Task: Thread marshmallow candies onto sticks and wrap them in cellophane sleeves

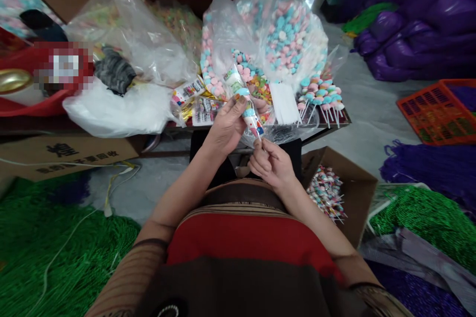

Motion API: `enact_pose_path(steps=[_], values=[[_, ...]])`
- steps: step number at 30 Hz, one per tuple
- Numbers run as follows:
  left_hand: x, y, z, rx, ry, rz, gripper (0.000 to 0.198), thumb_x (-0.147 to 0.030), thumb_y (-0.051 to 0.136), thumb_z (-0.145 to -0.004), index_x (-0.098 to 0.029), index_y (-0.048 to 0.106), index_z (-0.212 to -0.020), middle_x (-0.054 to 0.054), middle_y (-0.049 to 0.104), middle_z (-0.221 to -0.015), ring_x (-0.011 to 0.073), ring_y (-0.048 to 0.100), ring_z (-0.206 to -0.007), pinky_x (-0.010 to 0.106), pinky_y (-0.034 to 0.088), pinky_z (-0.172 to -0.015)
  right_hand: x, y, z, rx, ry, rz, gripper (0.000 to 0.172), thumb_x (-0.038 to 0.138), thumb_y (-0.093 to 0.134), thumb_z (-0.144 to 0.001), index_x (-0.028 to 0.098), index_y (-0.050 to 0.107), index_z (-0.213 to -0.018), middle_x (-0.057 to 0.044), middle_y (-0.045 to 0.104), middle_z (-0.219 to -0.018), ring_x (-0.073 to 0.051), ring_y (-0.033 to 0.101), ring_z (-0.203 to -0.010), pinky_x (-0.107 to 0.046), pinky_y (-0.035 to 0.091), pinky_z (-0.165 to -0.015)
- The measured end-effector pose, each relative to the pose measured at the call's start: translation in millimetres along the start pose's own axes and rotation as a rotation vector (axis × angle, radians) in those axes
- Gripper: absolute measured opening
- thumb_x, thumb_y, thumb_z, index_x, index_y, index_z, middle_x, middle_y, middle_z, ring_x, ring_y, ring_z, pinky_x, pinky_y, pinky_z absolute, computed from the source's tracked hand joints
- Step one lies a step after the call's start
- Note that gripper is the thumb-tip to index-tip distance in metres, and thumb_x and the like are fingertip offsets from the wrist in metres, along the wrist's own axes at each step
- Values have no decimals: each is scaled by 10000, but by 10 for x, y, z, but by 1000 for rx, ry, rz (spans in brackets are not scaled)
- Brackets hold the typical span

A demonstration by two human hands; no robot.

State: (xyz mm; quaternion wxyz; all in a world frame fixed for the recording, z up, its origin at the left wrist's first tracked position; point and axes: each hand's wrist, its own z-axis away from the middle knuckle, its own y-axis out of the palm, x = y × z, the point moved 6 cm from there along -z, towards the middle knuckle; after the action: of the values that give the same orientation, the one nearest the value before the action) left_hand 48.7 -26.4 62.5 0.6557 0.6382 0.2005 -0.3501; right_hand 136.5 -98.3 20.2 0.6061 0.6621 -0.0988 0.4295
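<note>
In front of my body, both hands are on one candy skewer in a printed clear wrapper. My left hand grips the wrapper around its middle. With finger and thumb, my right hand pinches the stick end at the wrapper's lower tip. Just beyond lie printed wrappers, a stack of white sticks and several unwrapped candy skewers with their sticks pointing toward me. Behind them rests a big clear bag of pink, blue and white candies.
A cardboard box of wrapped skewers stands low on my right. Left on the table are a red basin and a white plastic bag. Green strands cover the floor at left; an orange crate stands right.
</note>
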Motion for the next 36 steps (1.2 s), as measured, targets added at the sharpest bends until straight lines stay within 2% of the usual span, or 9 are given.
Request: enact_pose_path(steps=[4, 7, 12, 17, 23, 27, 29, 32, 36], values=[[34, -93, -50, -45, 55, -52, 265, -299, 729, -906, -190, 694, -1146, 49, 795, -939, 224, 742, -1120, 360, 546, -1048, 19, -131, -5, -149, -90, 137, 291, 500, 658, -912, 210, 635, -910, 89, 515, -454, -80, 382, -359, -219, 329, -416], [39, -138, -76, -80, 95, -85, 268, -327, 772, -870, -196, 690, -1089, 35, 775, -878, 203, 754, -1030, 326, 572, -965, 17, -222, 3, -240, -156, 232, 320, 517, 689, -891, 213, 658, -987, 87, 562, -489, -75, 418, -381, -215, 329, -429], [35, -173, -105, -113, 146, -152, 250, -336, 775, -865, -222, 690, -1070, 6, 727, -820, 167, 734, -910, 273, 582, -832, 43, -269, 25, -364, -236, 338, 309, 497, 733, -848, 203, 689, -932, 76, 606, -534, -63, 475, -434, -205, 357, -474], [82, -164, -106, -81, 164, -156, 319, -390, 820, -820, -210, 688, -1048, -15, 684, -810, 134, 701, -831, 263, 562, -800, 7, -243, -5, -313, -147, 350, 279, 462, 739, -832, 188, 696, -867, 63, 611, -525, -66, 476, -428, -209, 358, -467], [203, -93, -1, -69, 30, -250, 355, -455, 788, -834, -198, 665, -1048, -17, 684, -791, 93, 639, -715, 207, 511, -675, -77, -233, -45, -212, -74, 186, 328, 498, 762, -822, 203, 623, -856, 94, 530, -452, -64, 387, -359, -211, 312, -419], [278, -127, 70, 2, -22, -364, 379, -498, 804, -794, -204, 674, -995, -38, 660, -775, 55, 543, -615, 177, 459, -579, -65, -191, -52, -175, -80, 115, 336, 497, 770, -827, 215, 590, -841, 100, 517, -452, -67, 372, -359, -214, 319, -424], [300, -177, 87, 56, 13, -448, 367, -512, 802, -787, -200, 674, -931, -41, 644, -786, 55, 521, -615, 190, 464, -587, -52, -186, -54, -171, -90, 97, 329, 492, 767, -832, 220, 582, -843, 99, 517, -453, -69, 367, -358, -217, 316, -423], [297, -235, 98, 138, 125, -627, 336, -525, 715, -865, -200, 631, -847, -41, 599, -739, 81, 524, -648, 233, 479, -657, -46, -200, -60, -180, -99, 100, 324, 491, 755, -842, 226, 567, -841, 98, 521, -455, -73, 360, -358, -221, 322, -424], [138, -193, 137, 166, 448, -1025, 378, -503, 586, -953, -216, 503, -721, -33, 522, -664, 124, 492, -662, 287, 415, -682, -46, -217, -68, -195, -117, 145, 330, 512, 733, -857, 231, 561, -834, 97, 527, -450, -74, 372, -359, -216, 313, -423]])
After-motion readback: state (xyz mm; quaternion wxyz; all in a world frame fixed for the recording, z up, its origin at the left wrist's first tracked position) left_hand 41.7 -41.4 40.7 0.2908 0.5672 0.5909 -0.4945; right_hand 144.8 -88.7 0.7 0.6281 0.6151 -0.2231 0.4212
